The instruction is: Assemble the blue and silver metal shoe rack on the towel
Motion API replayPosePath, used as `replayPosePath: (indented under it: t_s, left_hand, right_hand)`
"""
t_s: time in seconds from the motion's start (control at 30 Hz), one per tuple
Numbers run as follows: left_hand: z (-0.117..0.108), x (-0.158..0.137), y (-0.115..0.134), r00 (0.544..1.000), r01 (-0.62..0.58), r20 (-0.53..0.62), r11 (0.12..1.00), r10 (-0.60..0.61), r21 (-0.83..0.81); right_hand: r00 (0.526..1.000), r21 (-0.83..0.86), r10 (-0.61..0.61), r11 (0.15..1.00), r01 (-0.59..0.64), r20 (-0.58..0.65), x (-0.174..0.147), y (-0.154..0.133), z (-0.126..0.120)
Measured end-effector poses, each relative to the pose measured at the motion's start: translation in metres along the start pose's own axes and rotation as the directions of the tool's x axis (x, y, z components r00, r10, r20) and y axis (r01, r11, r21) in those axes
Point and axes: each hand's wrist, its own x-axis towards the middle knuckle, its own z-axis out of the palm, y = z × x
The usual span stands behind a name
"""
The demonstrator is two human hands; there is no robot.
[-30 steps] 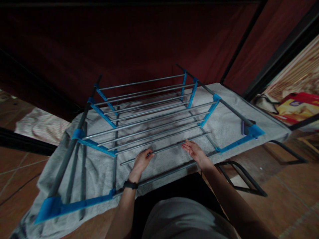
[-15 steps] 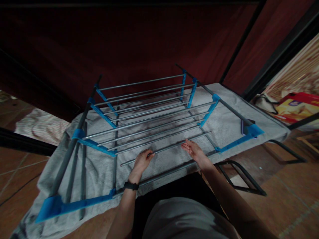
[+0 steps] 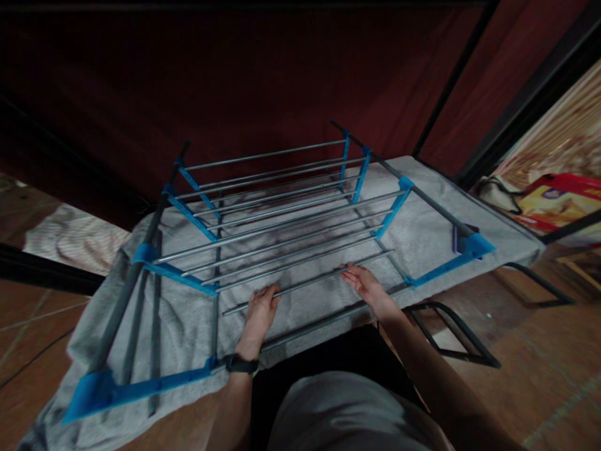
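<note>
A thin grey metal rod (image 3: pixel 310 281) runs slantwise across the near part of the rack, its left end lower in view than its right. My left hand (image 3: pixel 261 307) is closed round it near the left end, fingers curled over. My right hand (image 3: pixel 359 280) holds it farther right, between thumb and fingertips. Beyond the hands stands a drying rack of grey tubes with blue plastic brackets (image 3: pixel 393 210); several parallel rods (image 3: pixel 282 233) span between its brackets. A blue corner piece (image 3: pixel 94 394) sits at the near left.
The rack lies on a grey cloth (image 3: pixel 422 181) spread over a table. Loose-looking grey tubes (image 3: pixel 155 338) lie at the left. A phone-like object (image 3: pixel 456 239) rests under the right tube. Black metal legs (image 3: pixel 464 338) stick out at the right, by a red and yellow package (image 3: pixel 558 200).
My left hand has slid a little left and down along the rod. The rod has shifted slightly left; my right hand has barely moved.
</note>
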Motion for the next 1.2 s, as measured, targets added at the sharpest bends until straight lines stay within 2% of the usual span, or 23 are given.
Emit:
replayPosePath:
  t_s: [0.4,0.57,0.77,0.97,1.1,1.2]
  left_hand:
    - [-0.02,-0.02,-0.012,0.998,0.042,-0.058,0.99,-0.034,0.133]
    - [-0.015,-0.025,-0.015,0.997,0.022,-0.082,0.992,-0.011,0.127]
    - [-0.01,-0.03,-0.027,0.993,0.062,-0.107,0.992,-0.05,0.106]
    - [-0.016,-0.034,-0.025,0.961,0.109,-0.277,0.946,-0.021,0.305]
    - [-0.017,-0.032,-0.019,0.966,0.057,-0.257,0.948,0.027,0.314]
    - [-0.018,-0.031,-0.012,0.935,0.153,-0.352,0.935,-0.033,0.32]
  right_hand:
    - [1.0,0.024,0.013,1.0,-0.013,-0.007,0.0,-0.001,0.002]
    - [1.0,0.015,0.01,1.0,-0.01,-0.005,-0.001,-0.002,0.002]
    - [1.0,0.021,0.02,1.0,-0.02,-0.008,-0.004,-0.005,0.004]
    - [0.997,0.051,0.048,0.998,-0.045,-0.058,-0.005,-0.008,0.009]
    - [0.995,0.068,0.053,0.997,-0.047,-0.085,-0.004,-0.008,0.009]
    - [0.994,0.066,0.058,0.996,-0.052,-0.09,-0.004,-0.009,0.008]
